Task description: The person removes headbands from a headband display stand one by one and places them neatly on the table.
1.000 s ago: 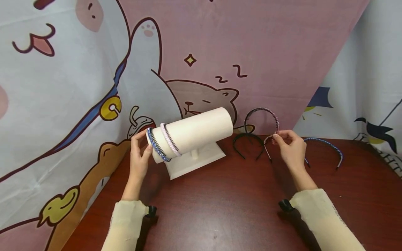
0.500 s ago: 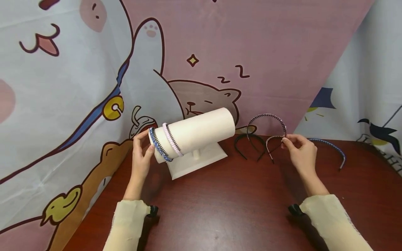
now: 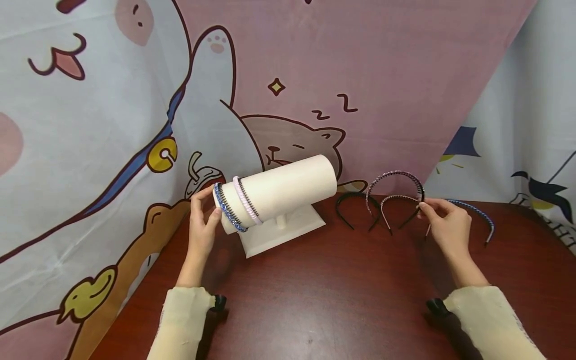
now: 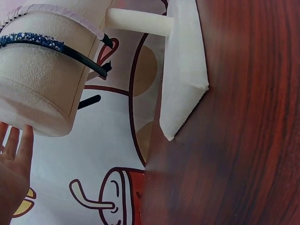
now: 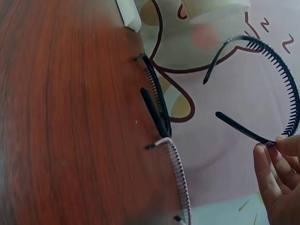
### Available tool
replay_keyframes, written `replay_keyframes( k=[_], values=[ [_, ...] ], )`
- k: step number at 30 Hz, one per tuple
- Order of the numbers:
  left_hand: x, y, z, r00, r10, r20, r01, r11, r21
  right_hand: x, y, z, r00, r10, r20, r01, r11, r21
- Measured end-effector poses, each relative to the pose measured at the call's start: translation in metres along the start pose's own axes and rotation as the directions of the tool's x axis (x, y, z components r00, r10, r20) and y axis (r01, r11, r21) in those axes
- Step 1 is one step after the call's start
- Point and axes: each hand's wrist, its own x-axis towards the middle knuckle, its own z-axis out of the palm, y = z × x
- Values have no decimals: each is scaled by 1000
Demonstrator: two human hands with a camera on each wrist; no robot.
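My left hand [image 3: 201, 227] rests its fingertips and thumb on the left end of a white cylindrical headband display stand [image 3: 294, 182]. In the left wrist view, its straight fingers [image 4: 26, 145] meet the rim. Around that end sit a glittery blue headband [image 3: 227, 212] and a lilac fabric-wrapped headband [image 3: 245, 200]. With thumb and fingers, my right hand [image 3: 451, 227] pinches one side of a sparkly pinkish-purple headband [image 3: 396, 173] with black inner teeth. It hangs in the air, its plain black end [image 5: 239, 127] pointing away from the fingers in the right wrist view.
Behind the held headband, along the table's back edge, stand a black headband [image 3: 344, 220], a thin pink headband [image 3: 384, 215] and a blue headband [image 3: 485, 218]. A cartoon-printed cloth [image 3: 382, 75] hangs behind the dark red-brown table [image 3: 333, 290].
My right hand has moved to the right with the pinkish-purple headband, which has come lower and turned. My left hand stays at the stand's end. The whole view has shifted slightly.
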Motion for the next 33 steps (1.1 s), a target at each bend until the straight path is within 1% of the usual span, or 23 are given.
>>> replay_keyframes(
  k=[4,8,11,12,14,19,21,25,26,28,29,32,33],
  values=[
    [0,0,0,1000,3,0,-3,1000,4,1,6,-7,1000,12,-4,-12,1000,-12],
    [0,-1,0,1000,-3,-1,3,1000,10,1,11,-13,1000,18,-8,-18,1000,0],
    [0,2,1,1000,-11,-5,11,1000,12,1,15,-18,999,43,-6,-43,999,14],
    [0,5,2,1000,-13,-5,13,1000,11,2,15,-20,999,47,-12,-47,999,5],
    [0,15,4,1000,-13,-6,13,1000,13,1,17,-23,999,49,-23,-49,999,-9],
    [-2,39,7,1000,-16,3,16,1000,23,1,23,-30,998,27,-58,-31,997,-71],
    [-2,41,7,1000,-19,6,19,1000,24,1,26,-33,997,32,-63,-38,996,-86],
    [-2,41,7,1000,-19,7,19,1000,17,0,31,-39,996,60,-72,-68,990,-123],
    [-2,35,6,1000,-15,5,15,1000,14,0,32,-41,995,71,-70,-80,989,-128],
    [-1,34,6,1000,-16,5,16,1000,15,0,33,-45,993,98,-62,-106,985,-135],
    [-1,31,5,1000,-18,5,18,1000,14,-1,34,-47,992,110,-58,-117,984,-137],
    [0,17,3,1000,-15,0,15,1000,17,-1,37,-51,991,120,-54,-127,982,-138],
    [0,17,3,1000,-19,0,19,1000,20,-1,38,-52,991,119,-54,-125,983,-136]
  ],
)
